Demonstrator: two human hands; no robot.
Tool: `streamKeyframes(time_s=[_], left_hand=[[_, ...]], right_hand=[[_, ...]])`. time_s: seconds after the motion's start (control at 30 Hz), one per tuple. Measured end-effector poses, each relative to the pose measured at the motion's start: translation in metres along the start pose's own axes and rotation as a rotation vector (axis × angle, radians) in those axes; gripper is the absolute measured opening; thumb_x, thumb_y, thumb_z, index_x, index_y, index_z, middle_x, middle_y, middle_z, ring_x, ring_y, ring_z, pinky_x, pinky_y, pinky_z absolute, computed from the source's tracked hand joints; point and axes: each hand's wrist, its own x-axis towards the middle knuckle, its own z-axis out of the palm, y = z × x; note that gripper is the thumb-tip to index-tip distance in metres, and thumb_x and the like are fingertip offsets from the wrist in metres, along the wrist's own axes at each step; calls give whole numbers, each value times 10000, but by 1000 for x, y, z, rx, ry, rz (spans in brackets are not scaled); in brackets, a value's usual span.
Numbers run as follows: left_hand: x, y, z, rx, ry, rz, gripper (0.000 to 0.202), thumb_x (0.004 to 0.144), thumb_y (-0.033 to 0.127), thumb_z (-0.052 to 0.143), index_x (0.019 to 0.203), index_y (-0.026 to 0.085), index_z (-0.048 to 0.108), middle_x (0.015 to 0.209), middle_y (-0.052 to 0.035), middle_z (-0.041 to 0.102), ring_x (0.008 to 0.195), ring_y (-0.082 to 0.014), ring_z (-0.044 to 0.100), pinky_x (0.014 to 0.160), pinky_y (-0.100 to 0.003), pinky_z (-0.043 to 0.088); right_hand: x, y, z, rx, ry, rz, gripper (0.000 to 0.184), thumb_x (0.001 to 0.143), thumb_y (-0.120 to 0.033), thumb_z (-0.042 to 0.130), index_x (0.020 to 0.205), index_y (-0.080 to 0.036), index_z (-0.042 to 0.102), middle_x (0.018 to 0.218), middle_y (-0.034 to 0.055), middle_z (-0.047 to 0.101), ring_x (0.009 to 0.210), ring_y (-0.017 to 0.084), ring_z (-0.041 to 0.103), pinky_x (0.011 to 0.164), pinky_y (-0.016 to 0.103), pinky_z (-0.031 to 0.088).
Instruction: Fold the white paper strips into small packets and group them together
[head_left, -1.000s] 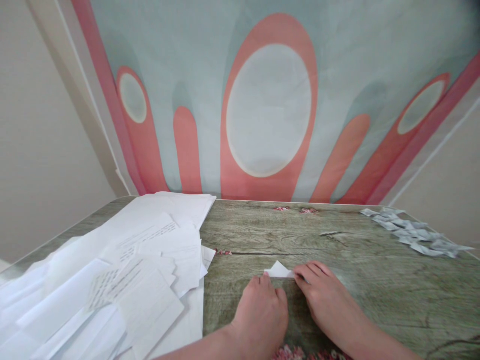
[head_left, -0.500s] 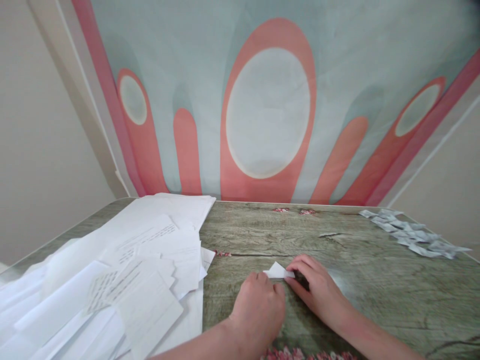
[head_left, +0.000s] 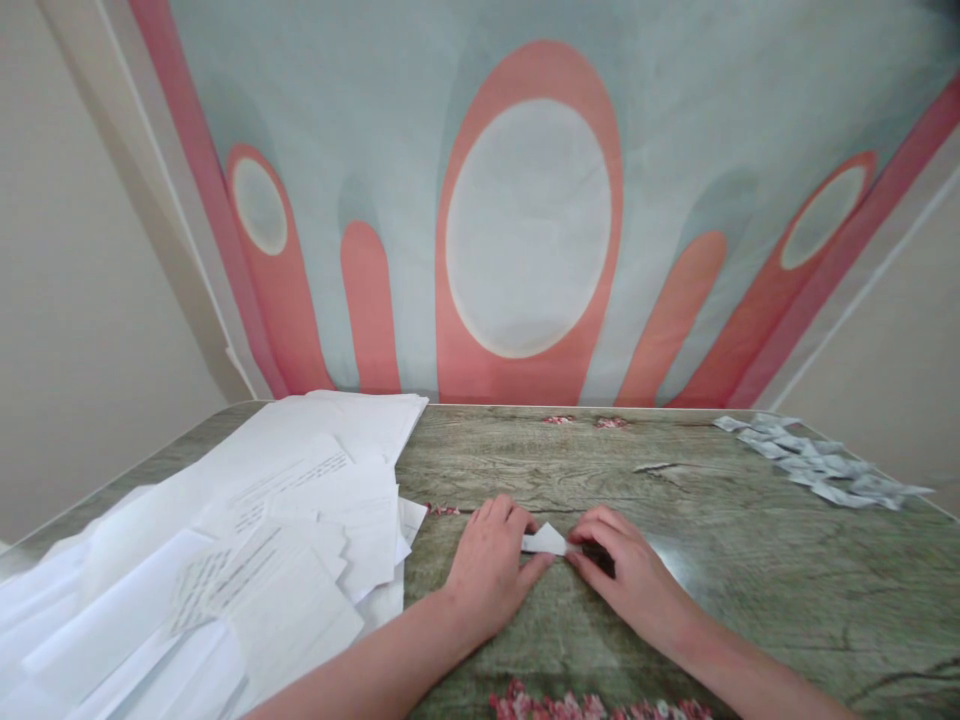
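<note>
A small folded white paper [head_left: 547,540] is at the middle of the wooden counter [head_left: 510,460], its pointy tip facing away; the left hand [head_left: 489,562] pinches its left end with thumb and fingers; the right hand [head_left: 631,572] pinches its right end; a big messy paper pile [head_left: 300,530] lies on the left; little folded pieces [head_left: 821,465] lie bunched at the far right
</note>
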Motion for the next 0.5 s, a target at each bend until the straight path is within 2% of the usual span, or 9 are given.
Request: streamKeyframes(time_s=[0.17, 0.33, 0.5], left_hand=[[1, -3, 5, -77, 6, -23, 173, 745, 238, 649, 873, 182, 546, 903, -11, 527, 885, -193, 486, 800, -324, 387], [2, -5, 6, -86, 41, -26, 235, 731, 238, 649, 936, 187, 545, 958, -23, 520, 929, -203, 473, 822, -340, 375], [3, -3, 3, -127, 32, -21, 154, 723, 215, 650, 851, 188, 568, 904, -13, 529, 895, -195, 481, 802, -322, 380]], right_hand=[[-1, -1, -1, 38, 14, -12, 39, 841, -202, 531, 836, -203, 571, 870, 28, 564, 830, 178, 547, 747, 318, 444], [-2, -2, -1, 55, 11, -36, 49, 847, -203, 515, 828, -207, 560, 870, 30, 569, 821, 178, 553, 739, 319, 451], [-2, -1, -1, 63, 31, -44, 43, 836, -196, 513, 814, -207, 548, 857, 28, 577, 804, 176, 559, 721, 312, 458]])
